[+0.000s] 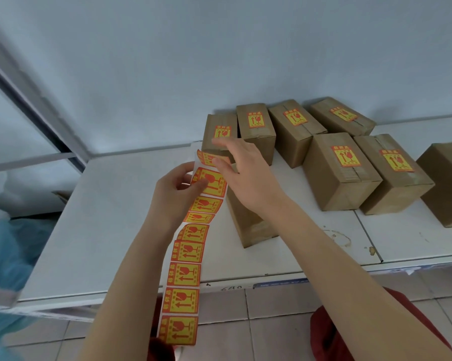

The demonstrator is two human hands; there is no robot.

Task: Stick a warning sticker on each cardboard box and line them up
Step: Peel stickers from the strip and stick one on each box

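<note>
Left hand (175, 188) pinches the sticker strip (185, 277); right hand (245, 175) pinches its top sticker (206, 158) over a cardboard box (245, 225).

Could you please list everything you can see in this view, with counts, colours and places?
stickered cardboard boxes: six, brown, four along the wall, two in front of them.
cardboard boxes with no sticker showing: two, brown, one under the right forearm, one at the right edge.
warning sticker strip: one, orange and yellow, hanging from the left hand past the table edge.
table: one, white, against the wall.
wall: one, pale blue-grey, behind the table.
floor tiles: several, pale, below the table.
left hand: one, pinching the strip near its top.
right hand: one, at the strip's top end, grip unclear.
</note>
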